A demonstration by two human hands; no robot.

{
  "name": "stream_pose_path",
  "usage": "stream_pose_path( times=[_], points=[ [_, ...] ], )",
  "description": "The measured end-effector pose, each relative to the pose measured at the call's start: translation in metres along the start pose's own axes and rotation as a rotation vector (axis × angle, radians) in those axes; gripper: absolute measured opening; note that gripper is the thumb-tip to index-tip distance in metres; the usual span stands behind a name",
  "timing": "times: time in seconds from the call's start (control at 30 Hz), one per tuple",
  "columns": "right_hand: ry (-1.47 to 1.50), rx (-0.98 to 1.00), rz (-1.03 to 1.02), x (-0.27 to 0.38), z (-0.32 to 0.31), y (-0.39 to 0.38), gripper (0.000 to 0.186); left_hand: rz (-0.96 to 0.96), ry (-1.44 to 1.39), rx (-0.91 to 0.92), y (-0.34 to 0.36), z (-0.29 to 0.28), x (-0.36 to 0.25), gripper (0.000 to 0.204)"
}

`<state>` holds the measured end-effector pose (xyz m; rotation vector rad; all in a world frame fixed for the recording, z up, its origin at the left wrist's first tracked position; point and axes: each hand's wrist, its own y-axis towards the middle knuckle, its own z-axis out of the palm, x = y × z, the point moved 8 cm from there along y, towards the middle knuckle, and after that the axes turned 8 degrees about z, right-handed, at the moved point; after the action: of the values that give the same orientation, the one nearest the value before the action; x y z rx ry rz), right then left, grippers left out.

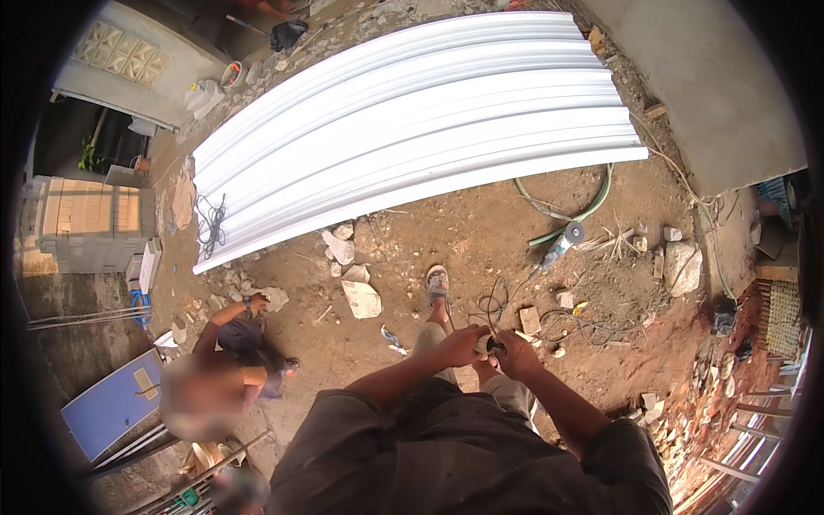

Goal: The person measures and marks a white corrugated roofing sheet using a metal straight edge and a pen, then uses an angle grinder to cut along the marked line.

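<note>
In front of my body my left hand (466, 345) and my right hand (518, 355) meet, both with curled fingers. Between them shows a small dark piece (492, 345), mostly covered by the fingers. A thin black cable (493, 302) rises from the ground to the hands, and the piece seems to belong to it. Ahead and to the right, an angle grinder (562, 246) with a teal body and grey disc lies on the dirt, its cord trailing back toward me.
Long white corrugated metal sheets (412, 112) lie ahead. A green hose (592, 206) loops beside the grinder. Broken slabs (361, 298) and rubble (683, 268) dot the soil. At left, another person (206, 386) crouches near a blue panel (112, 412) and stacked blocks (90, 223).
</note>
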<state>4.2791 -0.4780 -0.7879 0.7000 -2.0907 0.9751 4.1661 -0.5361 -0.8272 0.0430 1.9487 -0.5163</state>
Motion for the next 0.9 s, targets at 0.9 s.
stream_pose_path(
  times=[0.9],
  points=[
    [0.331, -0.991, 1.197, -0.608, -0.022, 0.273, 0.089, -0.290, -0.045, 0.436, 0.003, 0.187, 0.273, 0.050]
  ],
)
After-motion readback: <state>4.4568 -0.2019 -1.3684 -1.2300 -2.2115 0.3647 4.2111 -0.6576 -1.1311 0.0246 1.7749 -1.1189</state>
